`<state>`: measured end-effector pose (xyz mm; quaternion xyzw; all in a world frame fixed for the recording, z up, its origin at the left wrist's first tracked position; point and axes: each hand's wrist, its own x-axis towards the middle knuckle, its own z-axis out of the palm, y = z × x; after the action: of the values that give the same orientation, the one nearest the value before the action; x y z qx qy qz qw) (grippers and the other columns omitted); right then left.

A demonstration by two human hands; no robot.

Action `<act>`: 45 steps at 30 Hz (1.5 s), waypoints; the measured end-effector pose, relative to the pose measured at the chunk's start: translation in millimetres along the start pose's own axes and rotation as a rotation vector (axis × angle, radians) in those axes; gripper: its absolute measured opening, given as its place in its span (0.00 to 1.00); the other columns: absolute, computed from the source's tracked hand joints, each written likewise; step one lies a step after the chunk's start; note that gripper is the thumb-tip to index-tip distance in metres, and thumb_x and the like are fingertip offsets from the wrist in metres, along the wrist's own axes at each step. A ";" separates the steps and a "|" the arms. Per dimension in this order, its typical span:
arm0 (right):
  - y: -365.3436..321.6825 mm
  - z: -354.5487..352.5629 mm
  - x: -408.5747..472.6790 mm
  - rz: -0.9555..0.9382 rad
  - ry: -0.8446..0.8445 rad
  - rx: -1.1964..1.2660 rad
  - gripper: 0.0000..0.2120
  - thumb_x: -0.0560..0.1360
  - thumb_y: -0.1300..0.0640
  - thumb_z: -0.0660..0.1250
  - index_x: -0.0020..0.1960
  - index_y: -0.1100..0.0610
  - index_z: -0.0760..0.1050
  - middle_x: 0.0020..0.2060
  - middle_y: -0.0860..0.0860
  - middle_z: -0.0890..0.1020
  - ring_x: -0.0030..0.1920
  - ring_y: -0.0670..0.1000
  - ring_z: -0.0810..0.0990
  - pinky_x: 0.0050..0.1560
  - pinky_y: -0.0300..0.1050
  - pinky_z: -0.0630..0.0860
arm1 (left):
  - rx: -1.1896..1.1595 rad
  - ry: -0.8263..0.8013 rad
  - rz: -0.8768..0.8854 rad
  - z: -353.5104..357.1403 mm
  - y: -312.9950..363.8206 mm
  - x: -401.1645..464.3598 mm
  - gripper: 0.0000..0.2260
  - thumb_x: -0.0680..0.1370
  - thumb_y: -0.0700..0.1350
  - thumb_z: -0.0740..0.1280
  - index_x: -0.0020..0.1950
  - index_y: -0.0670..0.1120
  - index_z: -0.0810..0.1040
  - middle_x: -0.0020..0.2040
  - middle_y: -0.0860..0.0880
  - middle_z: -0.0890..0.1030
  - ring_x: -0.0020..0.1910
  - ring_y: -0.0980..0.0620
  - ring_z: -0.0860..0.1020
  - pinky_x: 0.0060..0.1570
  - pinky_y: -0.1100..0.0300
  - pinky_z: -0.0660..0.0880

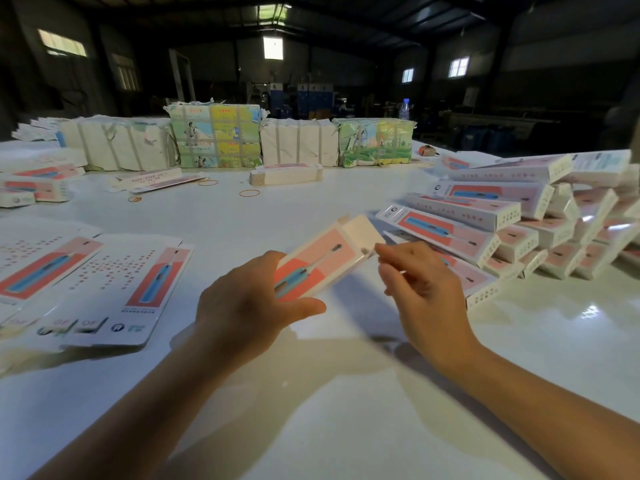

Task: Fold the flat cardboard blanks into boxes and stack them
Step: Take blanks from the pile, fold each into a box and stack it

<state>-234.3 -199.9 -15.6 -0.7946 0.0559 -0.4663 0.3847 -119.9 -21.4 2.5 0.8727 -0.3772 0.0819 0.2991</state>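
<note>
My left hand [249, 306] grips the near end of a partly folded white and pink box [322, 258] printed with a blue toothbrush, held above the white table [346, 393]. Its far end flap stands open. My right hand [422, 289] sits just right of that end, with the fingertips at the box's top corner and the fingers loosely bent. Flat printed blanks [104, 282] lie spread at the left. A leaning stack of folded boxes [502, 230] fills the right side.
Wrapped bundles of blanks [214, 136] line the far edge, with a small banded pile [285, 174] in front of them. Rubber bands [249, 193] lie loose on the table. More folded boxes [34, 185] sit at far left. A water bottle [404, 109] stands behind.
</note>
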 end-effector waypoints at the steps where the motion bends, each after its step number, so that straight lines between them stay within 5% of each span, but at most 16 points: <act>1: -0.7 2.6 -1.0 0.001 -0.029 0.002 0.14 0.76 0.68 0.64 0.59 0.57 0.79 0.45 0.41 0.77 0.43 0.42 0.76 0.42 0.39 0.76 | 0.004 0.001 -0.003 0.6 0.9 -0.2 0.23 0.64 0.70 0.64 0.53 0.60 0.66 0.50 0.62 0.72 0.45 0.55 0.77 0.40 0.62 0.75; 5: -3.8 7.3 -5.0 0.072 -0.074 0.055 0.15 0.77 0.66 0.64 0.62 0.56 0.77 0.49 0.39 0.77 0.45 0.40 0.77 0.45 0.39 0.76 | 0.000 -0.023 0.029 1.8 3.8 -1.6 0.27 0.61 0.75 0.60 0.52 0.60 0.65 0.48 0.61 0.73 0.44 0.56 0.77 0.40 0.62 0.74; 12: -7.9 4.5 -3.7 0.102 -0.077 0.194 0.16 0.75 0.69 0.65 0.49 0.48 0.80 0.40 0.47 0.81 0.34 0.44 0.77 0.35 0.32 0.73 | 0.005 -0.079 0.069 2.8 2.4 -1.1 0.26 0.61 0.75 0.58 0.52 0.62 0.63 0.47 0.66 0.69 0.39 0.59 0.74 0.35 0.72 0.68; 18: -1.9 1.8 3.1 0.290 -0.229 0.295 0.34 0.74 0.64 0.68 0.70 0.40 0.58 0.35 0.45 0.74 0.35 0.43 0.74 0.35 0.35 0.72 | 0.082 -0.090 0.124 1.3 0.8 -3.3 0.24 0.61 0.71 0.58 0.52 0.61 0.64 0.47 0.64 0.72 0.42 0.58 0.76 0.38 0.69 0.72; 22: -1.5 4.2 1.4 0.307 -0.190 0.224 0.18 0.72 0.64 0.70 0.55 0.45 0.74 0.33 0.41 0.76 0.35 0.42 0.75 0.34 0.33 0.70 | 0.121 -0.102 0.138 3.1 4.9 -4.9 0.23 0.61 0.71 0.58 0.51 0.61 0.63 0.46 0.63 0.71 0.42 0.58 0.76 0.38 0.71 0.70; 25: -5.8 4.1 -1.2 0.266 -0.147 0.285 0.15 0.73 0.66 0.69 0.49 0.45 0.78 0.31 0.41 0.78 0.31 0.42 0.74 0.31 0.29 0.69 | 0.135 -0.063 0.118 5.0 9.1 -5.6 0.23 0.66 0.70 0.64 0.53 0.60 0.66 0.49 0.61 0.75 0.44 0.57 0.76 0.42 0.65 0.74; 29: -9.8 2.9 -0.3 0.266 -0.142 0.363 0.18 0.73 0.69 0.67 0.48 0.45 0.80 0.34 0.45 0.78 0.29 0.41 0.73 0.32 0.29 0.69 | 0.166 0.005 0.144 8.0 11.3 -7.6 0.30 0.65 0.71 0.62 0.60 0.56 0.69 0.56 0.58 0.78 0.49 0.54 0.79 0.47 0.59 0.76; 33: -8.1 1.7 2.1 0.307 -0.191 0.376 0.19 0.75 0.68 0.66 0.48 0.43 0.80 0.39 0.57 0.76 0.30 0.45 0.70 0.30 0.37 0.68 | 0.191 0.017 0.166 9.1 11.6 -7.5 0.37 0.59 0.73 0.52 0.61 0.55 0.69 0.57 0.57 0.78 0.48 0.54 0.79 0.43 0.64 0.73; 37: -7.8 2.6 3.1 0.184 -0.145 0.118 0.18 0.74 0.60 0.69 0.57 0.40 0.74 0.44 0.45 0.73 0.38 0.39 0.72 0.40 0.29 0.69 | 0.216 0.018 0.119 10.1 11.0 -5.2 0.34 0.59 0.74 0.51 0.58 0.56 0.68 0.54 0.59 0.77 0.43 0.56 0.76 0.39 0.66 0.69; 39: -6.7 1.8 6.1 0.186 -0.012 0.003 0.29 0.70 0.53 0.73 0.67 0.41 0.65 0.53 0.42 0.69 0.46 0.32 0.70 0.44 0.28 0.70 | 0.176 0.039 0.077 9.1 11.3 -4.0 0.33 0.62 0.76 0.52 0.57 0.57 0.69 0.51 0.59 0.76 0.41 0.57 0.74 0.39 0.65 0.70; 41: -6.4 0.2 9.5 0.427 -0.027 0.209 0.39 0.66 0.50 0.75 0.72 0.44 0.60 0.58 0.43 0.70 0.53 0.34 0.72 0.47 0.38 0.74 | 0.139 0.056 0.047 8.4 12.8 -4.4 0.32 0.64 0.76 0.54 0.58 0.57 0.69 0.49 0.60 0.74 0.42 0.55 0.75 0.40 0.63 0.73; 45: -9.4 5.2 10.9 0.737 -0.344 1.024 0.16 0.66 0.59 0.69 0.54 0.56 0.78 0.48 0.53 0.84 0.47 0.52 0.84 0.46 0.47 0.82 | 0.095 0.008 0.052 10.9 19.7 -6.8 0.26 0.67 0.71 0.63 0.59 0.57 0.69 0.51 0.60 0.75 0.44 0.56 0.75 0.40 0.65 0.73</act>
<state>-226.6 -195.3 -3.2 -0.5029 0.0334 -0.1378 0.8526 -139.5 -34.2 0.3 0.8754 -0.3943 0.1112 0.2565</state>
